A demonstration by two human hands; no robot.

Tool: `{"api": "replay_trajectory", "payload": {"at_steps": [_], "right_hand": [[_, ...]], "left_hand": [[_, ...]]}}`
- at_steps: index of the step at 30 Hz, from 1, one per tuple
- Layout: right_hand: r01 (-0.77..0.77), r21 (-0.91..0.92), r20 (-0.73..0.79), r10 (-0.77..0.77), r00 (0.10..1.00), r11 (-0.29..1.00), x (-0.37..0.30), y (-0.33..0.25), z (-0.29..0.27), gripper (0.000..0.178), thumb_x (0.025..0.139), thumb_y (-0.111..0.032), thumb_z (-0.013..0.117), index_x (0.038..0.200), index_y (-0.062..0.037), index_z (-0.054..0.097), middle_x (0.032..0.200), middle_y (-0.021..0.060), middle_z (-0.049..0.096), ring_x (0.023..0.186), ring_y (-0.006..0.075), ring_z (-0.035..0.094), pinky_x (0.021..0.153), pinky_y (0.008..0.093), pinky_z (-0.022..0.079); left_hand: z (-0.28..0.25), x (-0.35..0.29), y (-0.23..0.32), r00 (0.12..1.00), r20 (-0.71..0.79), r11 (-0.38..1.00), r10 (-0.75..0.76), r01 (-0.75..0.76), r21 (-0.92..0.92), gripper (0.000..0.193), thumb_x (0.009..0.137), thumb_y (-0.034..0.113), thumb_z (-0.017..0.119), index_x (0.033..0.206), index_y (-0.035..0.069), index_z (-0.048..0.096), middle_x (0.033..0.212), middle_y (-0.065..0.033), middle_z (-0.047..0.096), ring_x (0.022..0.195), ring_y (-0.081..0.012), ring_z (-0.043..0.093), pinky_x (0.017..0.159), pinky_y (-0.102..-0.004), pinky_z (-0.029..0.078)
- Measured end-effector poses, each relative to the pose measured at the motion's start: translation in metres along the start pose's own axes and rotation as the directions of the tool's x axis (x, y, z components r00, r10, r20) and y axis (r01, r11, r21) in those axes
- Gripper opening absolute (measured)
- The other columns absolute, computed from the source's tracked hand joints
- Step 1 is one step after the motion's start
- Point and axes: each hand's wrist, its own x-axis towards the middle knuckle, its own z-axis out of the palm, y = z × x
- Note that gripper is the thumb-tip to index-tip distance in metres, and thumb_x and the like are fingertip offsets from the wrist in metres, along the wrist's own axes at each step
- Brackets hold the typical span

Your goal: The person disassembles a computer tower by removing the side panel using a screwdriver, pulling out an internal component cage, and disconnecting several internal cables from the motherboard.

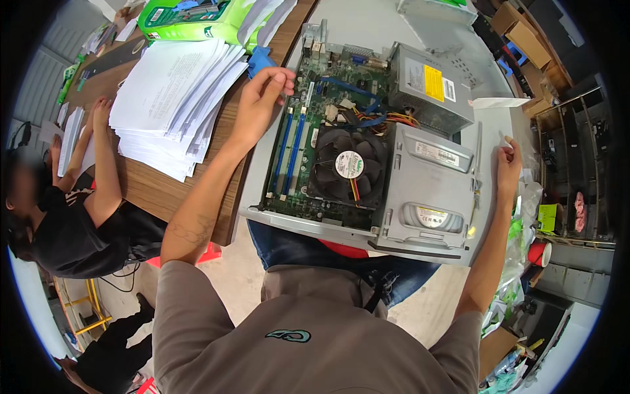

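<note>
An opened desktop computer case (289,223) lies in front of me with its inside facing up. My left hand (262,102) is over the left edge of the green motherboard (305,128), fingers curled and thumb pressed to them; whatever they may hold is too small to make out. On the right, my right hand (508,167) is beside the case's right side, its fingers pinched at a small pale thing I cannot identify. Between the hands are a black cooling fan (346,167), a metal power supply (430,88) with coloured cables, and a silver drive cage (426,184).
A tall stack of printed paper (174,98) stands left of the case on the wooden table (147,190). Behind it lies a bright green pack (190,23). Another person (72,217) sits at the left with arms on the table. Metal shelving (577,151) stands at the right.
</note>
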Motion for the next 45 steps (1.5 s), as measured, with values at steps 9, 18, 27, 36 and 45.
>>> {"api": "replay_trajectory", "payload": {"at_steps": [9, 18, 27, 36, 45], "right_hand": [[0.029, 0.015, 0.022, -0.029, 0.999, 0.999, 0.006, 0.015, -0.003, 0.040, 0.095, -0.006, 0.064, 0.135, -0.0070, 0.061, 0.096, 0.0027, 0.063, 0.086, 0.0119, 0.057, 0.082, 0.0278, 0.049], [0.003, 0.018, 0.023, -0.004, 1.000, 1.000, 0.001, 0.004, -0.003, 0.040, 0.096, -0.007, 0.064, 0.135, -0.0090, 0.061, 0.097, 0.0028, 0.063, 0.086, 0.0126, 0.058, 0.082, 0.0281, 0.050], [0.002, -0.045, -0.016, -0.002, 1.000, 0.999, -0.005, -0.011, -0.003, 0.040, 0.095, -0.010, 0.065, 0.134, -0.0077, 0.061, 0.097, 0.0047, 0.065, 0.085, 0.0135, 0.061, 0.080, 0.0290, 0.052], [0.011, 0.044, -0.103, -0.007, 0.995, 0.999, -0.006, -0.015, 0.004, 0.035, 0.096, -0.011, 0.063, 0.130, -0.0075, 0.065, 0.101, 0.0081, 0.068, 0.090, 0.0174, 0.065, 0.083, 0.0317, 0.053], [0.041, 0.058, -0.089, -0.036, 0.995, 0.997, -0.008, -0.015, 0.005, 0.036, 0.094, -0.015, 0.064, 0.129, -0.0063, 0.065, 0.098, 0.0093, 0.069, 0.086, 0.0182, 0.065, 0.080, 0.0332, 0.053]], "left_hand": [[0.002, -0.001, -0.001, 0.998, 0.048, 0.999, 0.036, -0.038, 0.038, 0.029, 0.107, 0.034, 0.057, 0.114, 0.008, 0.068, 0.099, 0.0014, 0.066, 0.094, -0.0081, 0.061, 0.080, -0.0243, 0.046], [0.005, -0.003, 0.002, 0.998, 0.051, 0.999, 0.033, -0.035, 0.035, 0.025, 0.106, 0.026, 0.060, 0.117, 0.004, 0.067, 0.100, 0.0009, 0.064, 0.093, -0.0086, 0.057, 0.082, -0.0235, 0.042], [0.008, -0.002, 0.005, 0.995, 0.065, 0.989, 0.079, -0.086, 0.124, 0.024, 0.107, 0.021, 0.057, 0.116, 0.001, 0.066, 0.109, -0.0024, 0.067, 0.097, -0.0093, 0.058, 0.092, -0.0248, 0.046], [0.012, -0.008, 0.058, 0.996, 0.037, 0.973, 0.080, -0.087, 0.215, 0.024, 0.105, 0.022, 0.061, 0.120, 0.004, 0.067, 0.109, -0.0041, 0.068, 0.104, -0.0135, 0.062, 0.095, -0.0299, 0.046], [0.141, -0.073, 0.162, 0.527, 0.838, 0.560, 0.143, -0.741, 0.371, 0.059, 0.082, 0.025, 0.081, 0.132, 0.004, 0.060, 0.147, -0.0160, 0.049, 0.141, -0.0385, 0.043, 0.115, -0.0486, 0.036]]}}
